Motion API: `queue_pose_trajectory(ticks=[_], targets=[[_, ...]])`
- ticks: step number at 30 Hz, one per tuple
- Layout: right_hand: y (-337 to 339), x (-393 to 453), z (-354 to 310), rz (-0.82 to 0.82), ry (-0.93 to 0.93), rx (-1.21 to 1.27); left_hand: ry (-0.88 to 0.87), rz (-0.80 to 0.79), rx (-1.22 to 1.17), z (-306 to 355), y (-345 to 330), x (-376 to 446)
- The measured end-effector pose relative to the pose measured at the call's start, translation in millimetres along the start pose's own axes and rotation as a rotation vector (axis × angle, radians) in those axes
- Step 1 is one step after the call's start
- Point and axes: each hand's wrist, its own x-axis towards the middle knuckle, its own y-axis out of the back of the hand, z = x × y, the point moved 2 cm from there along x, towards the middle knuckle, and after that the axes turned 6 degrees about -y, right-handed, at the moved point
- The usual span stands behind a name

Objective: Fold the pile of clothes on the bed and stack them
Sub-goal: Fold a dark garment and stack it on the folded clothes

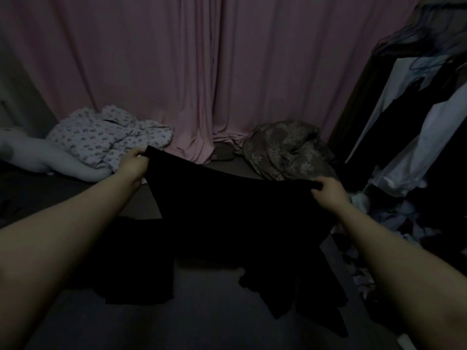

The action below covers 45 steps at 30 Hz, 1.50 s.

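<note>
A black garment hangs spread in the air over the dark bed. My left hand pinches its upper left corner and my right hand grips its upper right corner. Its lower part trails down onto the bed, where more black clothing lies in a dark heap at left. The room is dim and the folds of the black cloth are hard to make out.
A white floral-print garment and a pale pillow lie at the back left. A brown patterned bundle sits at the back right. Pink curtains hang behind. Hanging clothes and scattered items crowd the right side.
</note>
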Motion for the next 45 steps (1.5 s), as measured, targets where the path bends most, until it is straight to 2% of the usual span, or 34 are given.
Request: queue_pose_trajectory(ticks=[2,7,12,15,17,20,24,28,36,39,41,43,45], targets=[[1,12,-6,-0.011,-0.044,-0.064,0.054,0.014,-0.002,-6,7,6],[-8,32,-20,-0.015,-0.111,-0.076,0.044,0.021,0.042,-13,18,15],[-27,47,-33,0.012,-0.089,0.069,0.091,0.002,-0.008,-28,22,31],[-33,49,-44,0.043,-0.054,0.136,0.205,0.045,-0.063,-33,26,39],[-33,50,-50,0.062,-0.031,0.188,0.208,0.074,-0.035,-29,26,39],[-22,53,-58,0.130,0.016,0.248,0.168,0.097,-0.062,-22,29,38],[-3,53,-63,0.302,0.098,0.307,0.069,0.056,-0.077,-8,30,37],[5,49,-55,0.380,0.119,0.333,0.088,0.120,-0.174,-1,30,32],[-1,15,-30,0.268,-0.022,0.320,0.112,0.008,-0.156,-18,14,6],[-23,-23,-8,0.156,-0.071,0.292,0.127,-0.051,0.074,-58,22,-11],[-45,-58,13,0.066,-0.126,0.277,0.125,-0.148,0.231,-96,29,-36],[-72,-98,37,-0.051,-0.213,0.275,0.168,-0.248,0.278,-133,36,-71],[-99,-139,64,-0.171,-0.308,0.254,0.248,-0.284,0.314,-167,47,-109]])
